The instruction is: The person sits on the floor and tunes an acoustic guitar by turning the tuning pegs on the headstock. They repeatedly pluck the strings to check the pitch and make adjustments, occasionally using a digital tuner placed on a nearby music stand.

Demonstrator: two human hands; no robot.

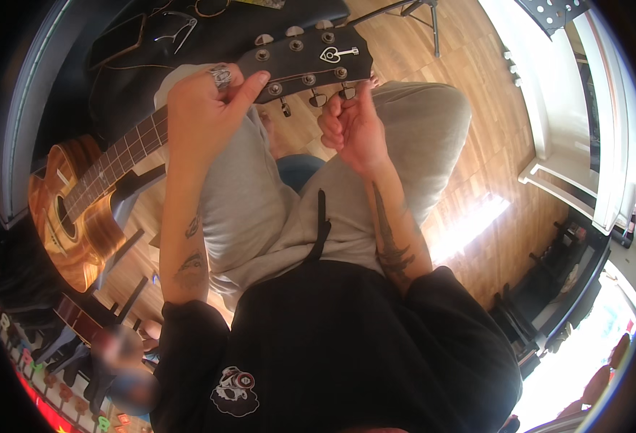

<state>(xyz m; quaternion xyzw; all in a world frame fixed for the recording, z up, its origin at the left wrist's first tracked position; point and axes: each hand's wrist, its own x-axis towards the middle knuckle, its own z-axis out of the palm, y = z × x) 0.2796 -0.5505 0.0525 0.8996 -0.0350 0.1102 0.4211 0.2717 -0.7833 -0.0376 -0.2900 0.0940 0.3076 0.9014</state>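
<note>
An acoustic guitar lies across my lap, its glossy brown wooden body (87, 238) at the left and its neck (127, 151) rising toward the black headstock (285, 61). That headstock carries metal tuners on both edges and a pale key-shaped inlay (340, 54). My left hand (206, 105), with a ring on it, wraps the neck close to the headstock, thumb along the headstock's near edge. A thin string (300, 77) runs over the headstock to the near-side posts. With fingers curled, my right hand (361, 133) pinches the near-edge tuning peg (347, 92) closest to the headstock's tip.
On the black padded surface (134, 79) beyond my left hand lie a dark flat rectangular device (118, 40) and a silver two-armed tool (179, 30). A black stand leg (435, 32) rests on the wooden floor (491, 137). White furniture (567, 177) stands right; a blurred person (119, 350) is lower left.
</note>
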